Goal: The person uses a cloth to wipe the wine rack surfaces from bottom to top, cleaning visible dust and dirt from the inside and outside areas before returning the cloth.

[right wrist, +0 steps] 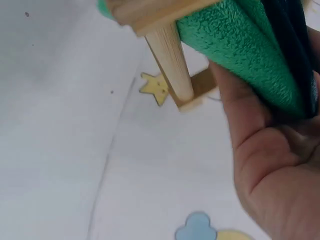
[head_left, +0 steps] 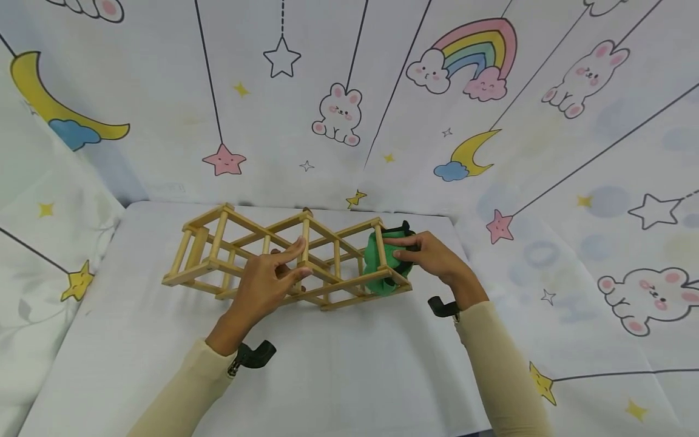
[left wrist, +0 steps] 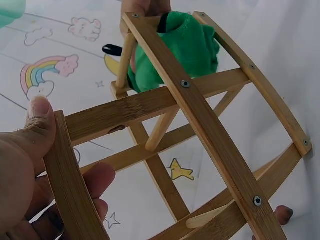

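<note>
A bamboo lattice rack point(head_left: 355, 281) of slats and round rods stands stretched out across the white table. A fuzzy green cloth item point(head_left: 377, 258) with dark trim fills its right end cell, partly behind a rod; its exact kind is unclear. Around a slat near the rack's middle, my left hand point(head_left: 262, 282) keeps its grip, thumb on one side and fingers on the other in the left wrist view. At the right end, my right hand point(head_left: 434, 256) pinches the green cloth item. The right wrist view shows the fabric point(right wrist: 240, 45) folded between thumb and fingers, beside a rod.
The white tabletop point(head_left: 338, 370) extends in front of the rack. Behind and to the sides hangs a white cloth backdrop point(head_left: 164, 109) printed with stars, rabbits and moons. Dark wrist mounts point(head_left: 256, 354) are worn on both sleeves.
</note>
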### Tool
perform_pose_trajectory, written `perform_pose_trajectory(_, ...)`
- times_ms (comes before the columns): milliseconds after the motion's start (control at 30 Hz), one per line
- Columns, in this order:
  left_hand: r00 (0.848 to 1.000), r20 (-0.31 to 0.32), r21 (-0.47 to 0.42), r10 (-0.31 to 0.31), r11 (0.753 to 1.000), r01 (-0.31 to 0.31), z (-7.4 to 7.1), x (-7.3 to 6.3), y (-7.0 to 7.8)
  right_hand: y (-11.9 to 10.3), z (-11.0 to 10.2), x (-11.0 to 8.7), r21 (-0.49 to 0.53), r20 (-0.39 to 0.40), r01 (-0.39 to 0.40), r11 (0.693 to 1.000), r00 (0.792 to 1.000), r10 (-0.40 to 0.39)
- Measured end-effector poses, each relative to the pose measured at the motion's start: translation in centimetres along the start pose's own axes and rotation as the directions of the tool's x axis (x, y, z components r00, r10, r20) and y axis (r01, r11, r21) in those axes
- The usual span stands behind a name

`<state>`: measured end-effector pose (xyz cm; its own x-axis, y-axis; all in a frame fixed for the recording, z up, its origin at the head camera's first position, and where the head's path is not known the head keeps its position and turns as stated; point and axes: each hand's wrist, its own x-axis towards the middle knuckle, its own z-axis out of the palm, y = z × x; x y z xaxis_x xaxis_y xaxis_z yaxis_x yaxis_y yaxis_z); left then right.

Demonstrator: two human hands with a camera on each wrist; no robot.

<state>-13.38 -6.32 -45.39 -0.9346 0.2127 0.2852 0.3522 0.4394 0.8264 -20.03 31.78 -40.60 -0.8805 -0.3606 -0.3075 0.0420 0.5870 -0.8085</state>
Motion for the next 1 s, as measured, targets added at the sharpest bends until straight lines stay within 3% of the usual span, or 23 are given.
perform_pose_trajectory(100, 1.0, 0.002, 0.006, 0.002, 1.0, -0.002, 0.0, 0.1, 0.0, 0.1, -0.7, -1.3, 0.034, -0.063, 0.042, 0.999, 0.997, -0.04)
perform_pose_trajectory(200, 1.0, -0.001, 0.011, 0.008, 1.0, -0.008, 0.1, 0.1, 0.0, -0.3, -1.1, -2.5, 0.104, -0.231, 0.068, 0.992, 0.972, -0.043)
perform_pose_trajectory(300, 1.0, -0.008, 0.012, 0.01, 1.0, -0.01, 0.1, 0.0, 0.0, -1.3, -1.2, -3.4, 0.151, -0.443, 0.113, 0.982, 0.896, -0.035)
perform_pose_trajectory(400, 1.0, -0.019, 0.014, 0.006, 1.0, -0.005, 0.1, -0.2, 0.0, -3.0, -0.3, -3.9, 0.156, -0.581, 0.214, 0.964, 0.81, -0.086)
perform_pose_trajectory(467, 1.0, -0.022, 0.013, 0.005, 1.0, -0.005, 0.2, -0.3, 0.0, -4.4, 0.9, -4.0, 0.155, -0.633, 0.314, 0.937, 0.759, -0.15)
perform_pose_trajectory(567, 1.0, -0.025, 0.007, 0.004, 1.0, -0.004, 0.3, -0.3, 0.2, -6.6, 3.1, -3.5, 0.175, -0.678, 0.48, 0.86, 0.692, -0.248)
perform_pose_trajectory(667, 0.999, -0.034, 0.001, 0.006, 1.0, -0.006, 0.6, -0.3, 0.3, -8.4, 5.6, -2.5, 0.179, -0.706, 0.57, 0.802, 0.642, -0.299)
perform_pose_trajectory(733, 0.999, -0.046, -0.004, 0.011, 1.0, -0.011, 0.7, -0.3, 0.3, -9.1, 7.5, -1.5, 0.151, -0.709, 0.568, 0.809, 0.632, -0.312)
perform_pose_trajectory(800, 0.998, -0.056, -0.009, 0.017, 1.0, -0.018, 0.9, -0.3, 0.3, -9.5, 9.4, -0.4, 0.103, -0.706, 0.528, 0.843, 0.636, -0.312)
perform_pose_trajectory(900, 0.998, -0.063, -0.009, 0.024, 1.0, -0.025, 0.9, -0.3, 0.4, -9.4, 12.3, 1.2, 0.032, -0.691, 0.436, 0.899, 0.66, -0.296)
perform_pose_trajectory(1000, 0.998, -0.064, 0.0, 0.025, 1.0, -0.025, 0.9, -0.3, 0.4, -8.8, 14.7, 2.5, -0.005, -0.665, 0.34, 0.94, 0.701, -0.257)
